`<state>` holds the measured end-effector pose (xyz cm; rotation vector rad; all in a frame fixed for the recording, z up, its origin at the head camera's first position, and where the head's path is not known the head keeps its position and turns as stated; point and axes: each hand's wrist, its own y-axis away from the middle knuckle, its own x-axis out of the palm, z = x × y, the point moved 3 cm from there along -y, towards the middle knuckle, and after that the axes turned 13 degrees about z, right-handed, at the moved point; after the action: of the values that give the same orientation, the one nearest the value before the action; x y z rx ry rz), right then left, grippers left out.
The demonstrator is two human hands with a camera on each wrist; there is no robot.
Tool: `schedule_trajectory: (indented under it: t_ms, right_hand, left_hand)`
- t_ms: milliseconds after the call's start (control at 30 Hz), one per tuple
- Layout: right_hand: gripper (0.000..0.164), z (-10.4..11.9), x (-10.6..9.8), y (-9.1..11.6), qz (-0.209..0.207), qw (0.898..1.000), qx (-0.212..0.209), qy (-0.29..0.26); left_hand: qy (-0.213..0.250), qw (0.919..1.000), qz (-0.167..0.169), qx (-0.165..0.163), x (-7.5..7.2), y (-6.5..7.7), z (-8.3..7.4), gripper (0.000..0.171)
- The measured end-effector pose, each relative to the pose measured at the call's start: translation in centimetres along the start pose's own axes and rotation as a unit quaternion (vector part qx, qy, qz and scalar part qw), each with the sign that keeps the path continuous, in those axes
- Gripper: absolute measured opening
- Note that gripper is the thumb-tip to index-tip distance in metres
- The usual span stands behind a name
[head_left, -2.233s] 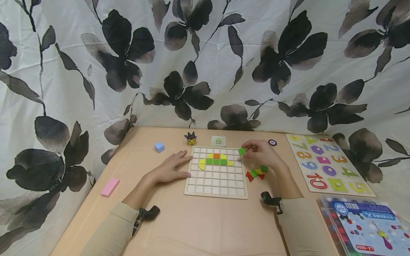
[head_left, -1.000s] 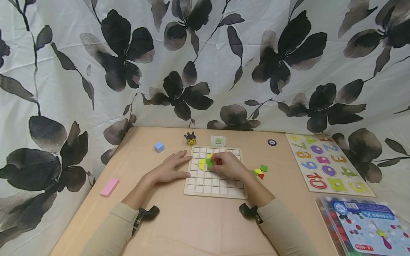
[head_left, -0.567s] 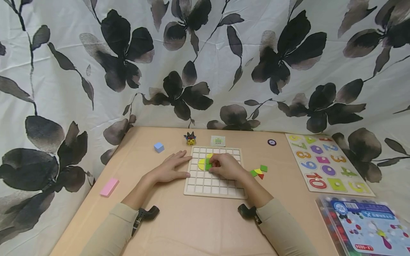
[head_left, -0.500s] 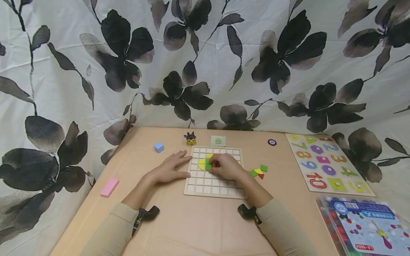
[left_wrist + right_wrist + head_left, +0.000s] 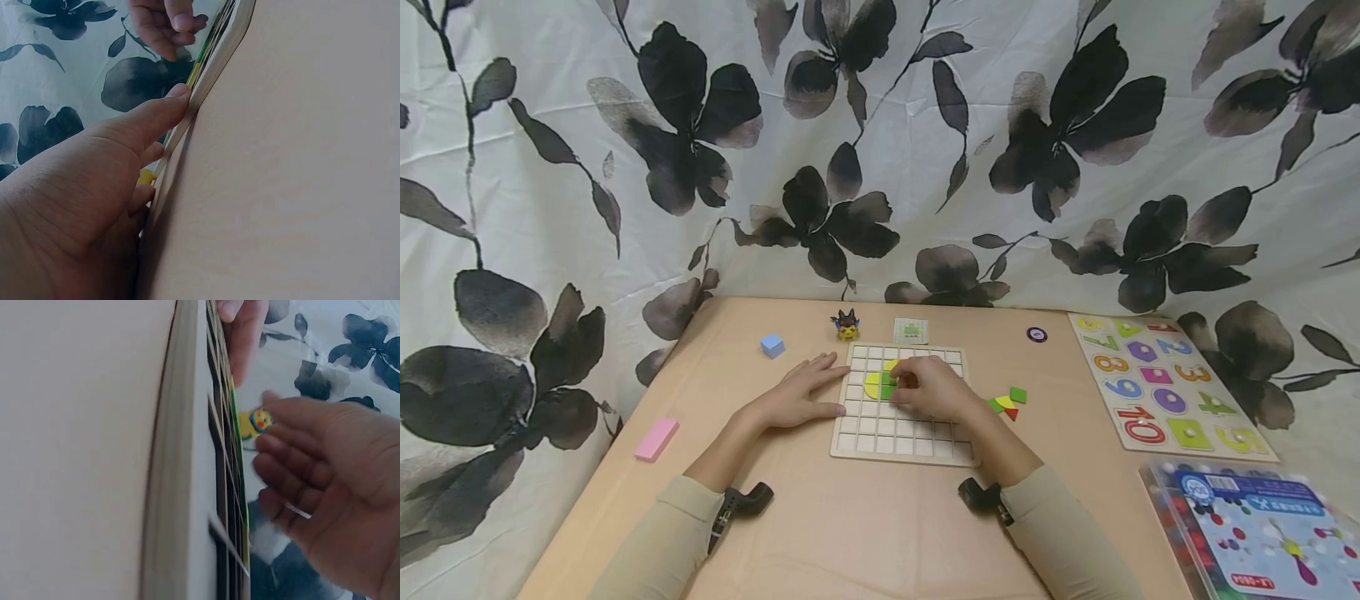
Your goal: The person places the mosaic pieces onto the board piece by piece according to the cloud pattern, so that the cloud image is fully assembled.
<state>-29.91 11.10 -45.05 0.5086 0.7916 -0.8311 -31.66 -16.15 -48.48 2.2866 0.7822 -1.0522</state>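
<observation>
My left hand (image 5: 797,393) lies with fingers extended at the left edge of a white grid board (image 5: 865,442), thumb on its rim. My right hand (image 5: 932,386) hovers close over the upper middle of the board, fingers loosely bent. In the right wrist view nothing shows between those fingers. Just left of the right fingertips lie two green square tiles, the lower green tile (image 5: 887,392) beneath the upper green tile (image 5: 888,378). A yellow rounded tile (image 5: 872,384) sits beside them. The right hand hides the rest of the tile pattern.
Right of the board lie loose tiles, among them a green tile (image 5: 1017,394) and a red triangle (image 5: 1011,413). Behind stand a small figurine (image 5: 847,325), a pattern card (image 5: 911,331) and a blue cube (image 5: 772,346). A number board (image 5: 1172,387) and plastic box (image 5: 1255,525) are at right.
The right hand came from the board's right side with a green tile, set it below the green row's left end and rose slightly off it. The left hand stayed put.
</observation>
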Motion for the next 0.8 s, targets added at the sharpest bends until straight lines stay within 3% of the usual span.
schedule_trajectory:
  t_ms: [433, 800]
  right_hand:
    - [0.035, 0.1, -4.0, 2.6, -0.061, 0.998, -0.003, -0.021]
    - [0.036, -2.3, -7.1, 5.7, -0.094, 0.995, 0.03, -0.036]
  left_hand:
    - [-0.009, 1.0, 0.001, 0.005, 0.1, 0.1, 0.2, 0.079]
    - [-0.002, 1.0, 0.001, 0.006, 0.1, 0.3, 0.3, 0.079]
